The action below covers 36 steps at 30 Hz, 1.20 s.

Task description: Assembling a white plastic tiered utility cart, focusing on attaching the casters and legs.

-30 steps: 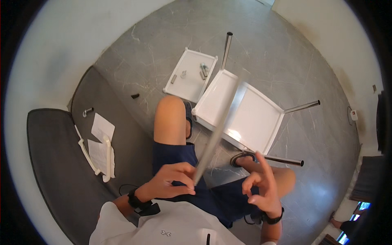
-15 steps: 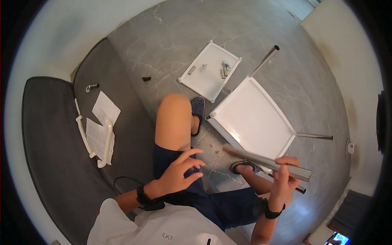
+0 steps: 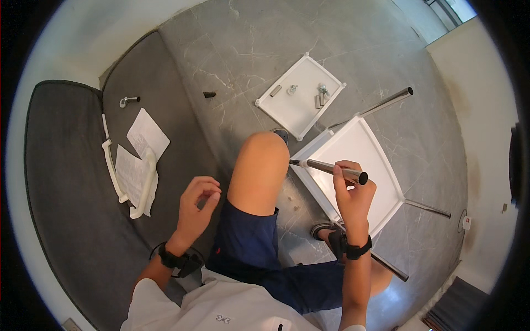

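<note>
My right hand (image 3: pixel 354 199) grips a shiny metal tube (image 3: pixel 323 166) near its upper end. The tube's other end meets the near left corner of a large white tray-like shelf (image 3: pixel 365 151); whether it is seated there I cannot tell. Other metal legs stick out from the shelf's corners: one at the far side (image 3: pixel 389 101), one at the right (image 3: pixel 429 208), one at the near side (image 3: pixel 391 266). Over the edge of the grey seat, my left hand (image 3: pixel 197 207) hangs with loosely curled fingers, thumb apart, and nothing in it.
Beyond the shelf, a smaller white tray (image 3: pixel 281 122) on the floor carries short metal tubes (image 3: pixel 319 101) and casters (image 3: pixel 293 89). On the grey seat (image 3: pixel 182 132) lie paper sheets (image 3: pixel 148 132), cream curved handles (image 3: pixel 144 185) and another caster (image 3: pixel 130 101). A small black piece (image 3: pixel 209 95) rests on the floor.
My right hand has brought the tube left and forward, its end now at the shelf's corner. My left hand has moved left, away from my lap, with its fingers more curled. The view has shifted.
</note>
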{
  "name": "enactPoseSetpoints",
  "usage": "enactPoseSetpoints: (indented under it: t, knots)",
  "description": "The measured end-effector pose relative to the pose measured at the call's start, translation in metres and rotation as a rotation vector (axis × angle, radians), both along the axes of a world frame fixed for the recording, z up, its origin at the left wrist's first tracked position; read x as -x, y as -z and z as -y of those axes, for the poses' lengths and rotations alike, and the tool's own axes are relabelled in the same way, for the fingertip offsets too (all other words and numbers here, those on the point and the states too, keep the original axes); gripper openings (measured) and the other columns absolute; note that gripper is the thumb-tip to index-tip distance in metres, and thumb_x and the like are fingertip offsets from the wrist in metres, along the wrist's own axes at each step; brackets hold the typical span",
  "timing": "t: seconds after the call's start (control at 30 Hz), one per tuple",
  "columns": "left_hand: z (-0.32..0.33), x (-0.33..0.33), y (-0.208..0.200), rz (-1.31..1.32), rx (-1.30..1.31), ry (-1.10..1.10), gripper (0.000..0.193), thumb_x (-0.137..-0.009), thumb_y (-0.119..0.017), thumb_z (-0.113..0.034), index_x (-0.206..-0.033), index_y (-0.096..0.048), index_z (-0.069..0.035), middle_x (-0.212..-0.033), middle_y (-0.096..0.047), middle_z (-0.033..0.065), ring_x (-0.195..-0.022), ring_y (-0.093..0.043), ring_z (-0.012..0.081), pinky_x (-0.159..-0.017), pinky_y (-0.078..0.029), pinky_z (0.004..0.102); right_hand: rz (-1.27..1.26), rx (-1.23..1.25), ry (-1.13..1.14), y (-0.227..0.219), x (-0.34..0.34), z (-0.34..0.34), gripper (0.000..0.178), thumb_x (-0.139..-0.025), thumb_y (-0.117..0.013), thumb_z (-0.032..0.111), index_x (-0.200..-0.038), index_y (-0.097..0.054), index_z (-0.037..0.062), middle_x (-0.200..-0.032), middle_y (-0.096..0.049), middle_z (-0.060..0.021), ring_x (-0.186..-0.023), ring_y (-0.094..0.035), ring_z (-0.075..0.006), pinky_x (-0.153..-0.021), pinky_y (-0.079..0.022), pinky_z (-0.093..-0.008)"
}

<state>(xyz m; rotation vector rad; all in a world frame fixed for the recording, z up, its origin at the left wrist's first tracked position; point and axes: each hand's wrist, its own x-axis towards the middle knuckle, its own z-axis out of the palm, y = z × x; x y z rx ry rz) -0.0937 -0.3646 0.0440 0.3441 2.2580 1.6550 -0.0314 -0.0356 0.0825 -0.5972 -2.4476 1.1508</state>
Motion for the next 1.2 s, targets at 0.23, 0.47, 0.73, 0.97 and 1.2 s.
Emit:
enactPoseSetpoints:
  t: [0.23, 0.47, 0.73, 0.97, 1.2]
  knots:
    - [-0.002, 0.027, 0.045, -0.155, 0.201, 0.052, 0.007, -0.09, -0.065, 0.0, -0.096, -0.063, 0.0, -0.103, -0.063, 0.0092, -0.084, -0.065, 0.0189, -0.074, -0.052, 0.0297, 0.031, 0.025, 0.004, -0.001, 0.007, -0.004, 0.012, -0.091, -0.072, 0.011, -0.094, -0.07, 0.0006, -0.069, -0.071, -0.0067, -0.054, -0.061, -0.0085, -0.052, -0.047, -0.0229]
    - [-0.001, 0.04, 0.082, -0.186, 0.408, 0.099, 0.009, -0.092, -0.065, -0.013, -0.094, -0.067, -0.005, -0.086, -0.068, 0.0108, -0.07, -0.067, 0.0247, -0.066, -0.052, 0.0341, 0.048, -0.02, -0.008, 0.006, 0.002, -0.002, 0.011, -0.091, -0.071, 0.011, -0.095, -0.071, 0.0013, -0.067, -0.07, -0.0063, -0.057, -0.063, -0.0103, -0.055, -0.049, -0.0241]
    - [-0.005, 0.065, 0.139, 0.459, 0.238, 0.044, 0.043, -0.099, -0.06, -0.032, -0.075, -0.067, 0.003, -0.061, -0.067, 0.0101, -0.047, -0.063, 0.0159, -0.048, -0.051, 0.0305, 0.121, 0.031, -0.029, 0.008, 0.0, -0.005, 0.014, -0.095, -0.066, 0.009, -0.094, -0.068, -0.0047, -0.088, -0.071, -0.0088, -0.067, -0.062, -0.0109, -0.056, -0.049, -0.0245]
    - [0.006, 0.067, 0.131, 0.446, 0.218, -0.015, 0.046, -0.098, -0.06, -0.033, -0.072, -0.067, 0.005, -0.057, -0.065, 0.011, -0.043, -0.061, 0.0156, -0.043, -0.048, 0.0288, 0.07, 0.019, -0.061, 0.017, 0.009, 0.008, 0.018, -0.098, -0.064, 0.012, -0.094, -0.066, -0.0051, -0.093, -0.072, -0.0099, -0.067, -0.064, -0.0131, -0.055, -0.049, -0.0255]
    - [-0.006, 0.064, 0.144, 0.493, 0.172, -0.004, 0.046, -0.098, -0.062, -0.035, -0.072, -0.067, 0.003, -0.058, -0.064, 0.009, -0.042, -0.059, 0.0141, -0.042, -0.046, 0.028, 0.112, -0.06, -0.092, 0.009, 0.007, -0.01, 0.019, -0.099, -0.062, 0.014, -0.099, -0.069, -0.0038, -0.082, -0.072, -0.0109, -0.068, -0.067, -0.0155, -0.057, -0.051, -0.0285]
